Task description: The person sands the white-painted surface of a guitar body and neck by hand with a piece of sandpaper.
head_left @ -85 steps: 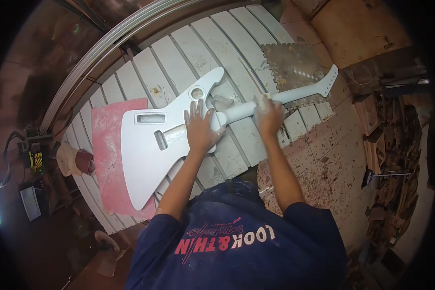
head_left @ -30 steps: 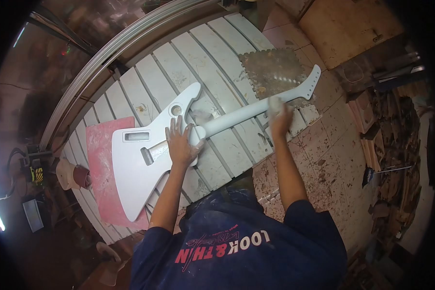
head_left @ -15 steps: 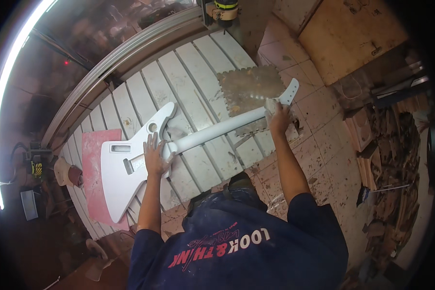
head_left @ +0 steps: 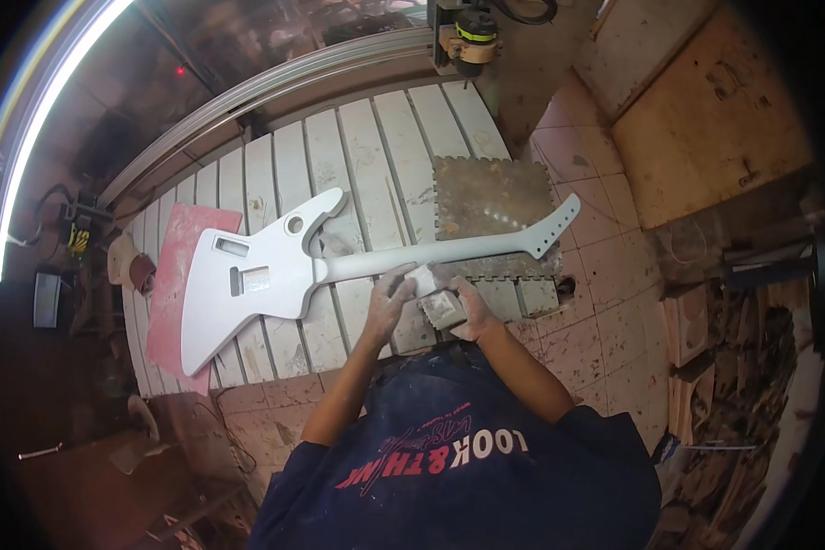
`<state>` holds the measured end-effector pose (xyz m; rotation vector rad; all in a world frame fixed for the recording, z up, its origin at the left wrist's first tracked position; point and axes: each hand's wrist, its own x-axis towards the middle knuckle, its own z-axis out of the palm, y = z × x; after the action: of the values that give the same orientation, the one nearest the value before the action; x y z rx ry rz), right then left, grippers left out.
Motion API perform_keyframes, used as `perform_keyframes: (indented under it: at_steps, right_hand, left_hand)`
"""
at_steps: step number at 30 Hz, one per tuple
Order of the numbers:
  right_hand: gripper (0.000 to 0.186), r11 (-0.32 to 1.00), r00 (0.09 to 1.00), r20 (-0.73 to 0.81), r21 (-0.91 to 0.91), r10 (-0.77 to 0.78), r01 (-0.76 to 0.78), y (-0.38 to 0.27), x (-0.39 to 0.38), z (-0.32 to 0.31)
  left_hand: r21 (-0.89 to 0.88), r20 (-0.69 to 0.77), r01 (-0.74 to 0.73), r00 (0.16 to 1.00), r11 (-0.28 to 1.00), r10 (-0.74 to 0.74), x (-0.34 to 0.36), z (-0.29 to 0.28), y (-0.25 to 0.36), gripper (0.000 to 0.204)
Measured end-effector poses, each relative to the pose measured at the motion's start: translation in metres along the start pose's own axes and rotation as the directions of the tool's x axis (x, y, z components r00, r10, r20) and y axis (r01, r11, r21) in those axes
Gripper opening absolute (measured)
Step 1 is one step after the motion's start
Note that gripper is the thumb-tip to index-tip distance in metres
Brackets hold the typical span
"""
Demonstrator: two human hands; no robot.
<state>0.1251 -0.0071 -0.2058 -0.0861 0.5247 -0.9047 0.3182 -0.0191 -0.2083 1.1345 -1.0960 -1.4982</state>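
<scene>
A white-coated guitar (head_left: 220, 302) lies across the slatted bed (head_left: 357, 147), its long neck (head_left: 449, 249) reaching right to a curved headstock (head_left: 552, 227). Just below the neck, my left hand (head_left: 387, 304) has its fingers closed on a small white, dusty pad (head_left: 423, 280). My right hand (head_left: 475, 313) is closed on the same cluster, which includes a greyish piece with a notched edge (head_left: 442, 310); whether the two pieces are joined, I cannot tell. Neither hand rests on the guitar body.
A pink sheet (head_left: 172, 275) lies under the guitar body, a brown interlocking mat (head_left: 486, 188) under the headstock. A machine head (head_left: 467, 41) hangs at the back beside a metal rail (head_left: 275, 78). Beige and brown objects (head_left: 126, 261) sit at the left edge; wood scraps (head_left: 724, 385) are piled at the right.
My left hand has come off the guitar body and my right hand off the neck. Both now meet below the neck around the small pieces, and the guitar appears lower in view.
</scene>
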Motion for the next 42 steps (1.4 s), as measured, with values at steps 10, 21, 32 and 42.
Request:
perform_keyframes:
  at_steps: [10, 21, 32, 42]
  right_hand:
    - [0.052, 0.983, 0.985, 0.046, -0.079, 0.168, -0.164, -0.006, -0.001, 0.002]
    - [0.044, 0.927, 0.974, -0.188, -0.326, 0.128, -0.185, -0.008, 0.024, -0.003]
    - [0.046, 0.946, 0.952, -0.304, -0.299, 0.028, -0.123, -0.002, 0.031, -0.012]
    - [0.048, 0.929, 0.943, -0.333, -0.353, -0.011, -0.114, -0.002, 0.035, -0.007]
  left_hand:
    - [0.214, -0.098, 0.037, 0.995, 0.976, -0.016, -0.007, 0.01, -0.02, 0.041]
    - [0.965, -0.241, 0.19, 0.911, 0.18, 0.335, 0.0, -0.124, -0.03, 0.088]
    - [0.716, -0.696, 0.669, 0.656, 0.2, 0.293, -0.065, -0.249, -0.024, 0.103]
    - [0.969, -0.247, 0.244, 0.938, 0.039, 0.245, -0.005, -0.08, -0.043, 0.114]
